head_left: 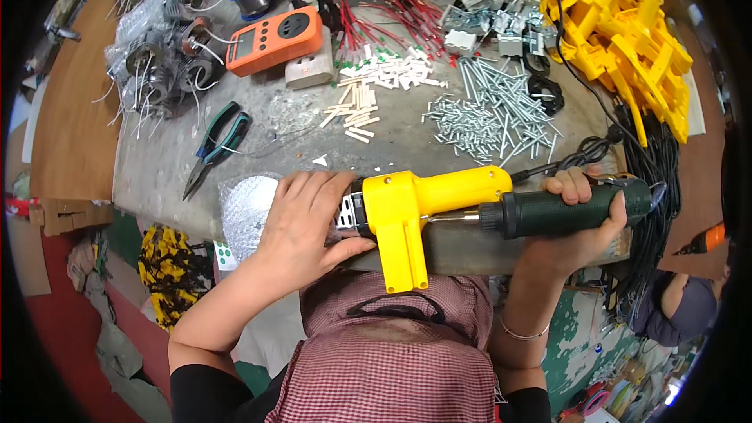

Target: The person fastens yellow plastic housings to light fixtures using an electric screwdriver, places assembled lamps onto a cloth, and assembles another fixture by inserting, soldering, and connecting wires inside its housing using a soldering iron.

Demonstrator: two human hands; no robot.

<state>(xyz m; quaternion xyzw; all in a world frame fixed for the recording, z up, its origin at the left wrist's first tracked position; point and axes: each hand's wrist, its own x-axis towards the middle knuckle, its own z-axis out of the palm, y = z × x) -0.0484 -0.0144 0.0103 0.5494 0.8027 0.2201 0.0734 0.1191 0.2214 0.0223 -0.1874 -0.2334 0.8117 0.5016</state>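
Observation:
A yellow plastic tool housing (398,207), with a handle that runs to the right and a black cord leaving its end, lies at the table's front edge. My left hand (308,215) is wrapped round its metal-and-black front end. In my right hand (591,207) is a dark green electric screwdriver (540,211), held level. The screwdriver's thin bit (454,217) points left and its tip meets the housing's right side, below the handle. Any screw at the tip is too small to make out. Clear bubble wrap (244,207) lies beside my left hand.
Pliers (215,145) lie at left, near motor parts (157,70) and an orange meter (274,41). Loose screws (501,110), white pieces (392,70) and red wires (403,19) cover the middle. Yellow shells (619,31) and black cords (646,164) fill the right.

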